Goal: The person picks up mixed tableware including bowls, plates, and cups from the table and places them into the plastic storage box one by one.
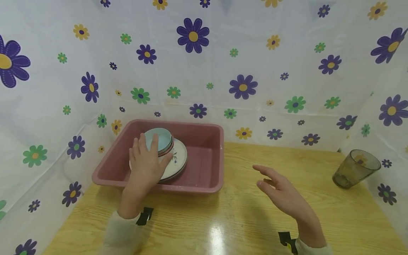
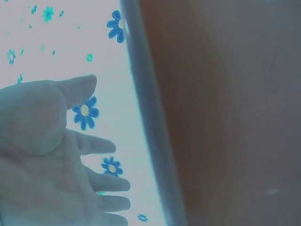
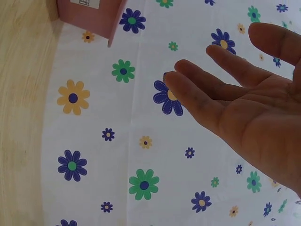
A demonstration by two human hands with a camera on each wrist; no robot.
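Observation:
My left hand [image 1: 145, 164] hovers with spread fingers over the left part of a pink plastic basin [image 1: 204, 187]. Beneath and beyond it in the head view, a stack of bowls with a light blue one [image 1: 163, 138] on top sits on white plates [image 1: 180, 156]; the hand hides part of both. In the left wrist view its palm and straight fingers hold nothing. My right hand [image 1: 283, 194] is in the air above the table, right of the basin, fingers loosely extended and nothing in them. A tinted drinking glass [image 1: 353, 170] stands at the table's right.
The wooden table [image 1: 248, 219] carries the basin at left and the glass at far right. A white flower-print sheet [image 1: 216, 63] hangs behind the table and along both sides. A label [image 3: 87, 3] shows on the basin's outer wall.

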